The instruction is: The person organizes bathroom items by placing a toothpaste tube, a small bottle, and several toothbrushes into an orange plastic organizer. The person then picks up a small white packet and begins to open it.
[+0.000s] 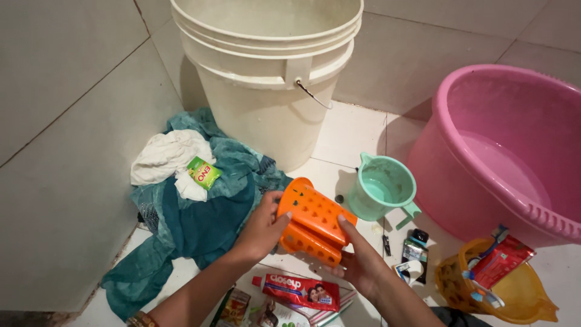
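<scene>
An orange plastic holder [313, 225] with small cut-out holes lies on its side between both my hands, above the white tiled floor. My left hand [261, 229] grips its left end, thumb over the rim. My right hand [358, 261] supports it from the lower right, with the thumb pressed on its side. Just below them lies a red toothpaste tube [299, 291] among other small packets.
A large cream bucket [267, 72] stands at the back, and a pink tub [508, 151] with water at right. A teal mug [382, 192] sits beside the holder. Teal and white cloths [192, 200] with a green sachet [204, 172] lie left. A yellow basket [502, 284] of toiletries sits lower right.
</scene>
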